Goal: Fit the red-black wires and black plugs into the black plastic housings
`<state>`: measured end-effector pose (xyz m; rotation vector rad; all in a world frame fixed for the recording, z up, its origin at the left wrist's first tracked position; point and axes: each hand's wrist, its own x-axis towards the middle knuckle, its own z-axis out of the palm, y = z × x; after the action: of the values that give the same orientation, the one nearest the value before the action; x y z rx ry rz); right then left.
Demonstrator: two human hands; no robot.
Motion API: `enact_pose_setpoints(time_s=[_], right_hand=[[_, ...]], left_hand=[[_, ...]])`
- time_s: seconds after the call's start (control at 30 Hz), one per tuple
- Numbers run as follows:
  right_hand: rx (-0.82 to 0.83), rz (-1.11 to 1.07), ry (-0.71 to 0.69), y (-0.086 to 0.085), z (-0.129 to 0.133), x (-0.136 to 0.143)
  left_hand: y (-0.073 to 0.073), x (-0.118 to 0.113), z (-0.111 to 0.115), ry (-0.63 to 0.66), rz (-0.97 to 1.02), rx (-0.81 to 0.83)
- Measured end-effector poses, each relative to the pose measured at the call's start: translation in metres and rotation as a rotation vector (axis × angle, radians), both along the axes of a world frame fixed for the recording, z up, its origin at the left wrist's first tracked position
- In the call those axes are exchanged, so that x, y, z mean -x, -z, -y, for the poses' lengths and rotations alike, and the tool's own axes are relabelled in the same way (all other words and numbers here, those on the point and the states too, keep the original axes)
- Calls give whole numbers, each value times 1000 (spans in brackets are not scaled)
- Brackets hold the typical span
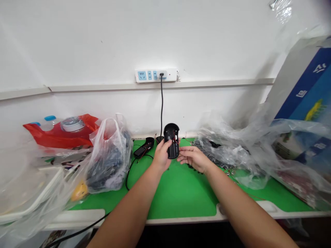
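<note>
My left hand is closed round the left side of a black plastic housing, its thumb lying on the front. The housing is upright, with its hollow inside facing me. Thin red and black wires and a small white connector show in its upper part. Just right of the housing is my right hand, fingertips drawn together at its edge near the thin wires. What they pinch is too small to make out. A similar black housing with wires lies on the green mat, left of my left hand.
A power strip on the wall has a black cable hanging down from it. Left stand a filled plastic bag, a red bag and a white tray. Clear plastic over black parts and a large box are right.
</note>
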<state>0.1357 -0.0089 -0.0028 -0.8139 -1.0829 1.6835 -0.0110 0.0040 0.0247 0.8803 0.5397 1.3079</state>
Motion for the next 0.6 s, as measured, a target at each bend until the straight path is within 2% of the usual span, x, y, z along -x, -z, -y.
enact_pose_setpoints(time_s=[0.3,0.6], right_hand=[[-31,-91,1,-2,-4,-18],[-127,-135,51,-13,3,-29]], left_hand=[[1,2,-2,-56,-37,-15],[6,1,-9,-141,-61,-62]])
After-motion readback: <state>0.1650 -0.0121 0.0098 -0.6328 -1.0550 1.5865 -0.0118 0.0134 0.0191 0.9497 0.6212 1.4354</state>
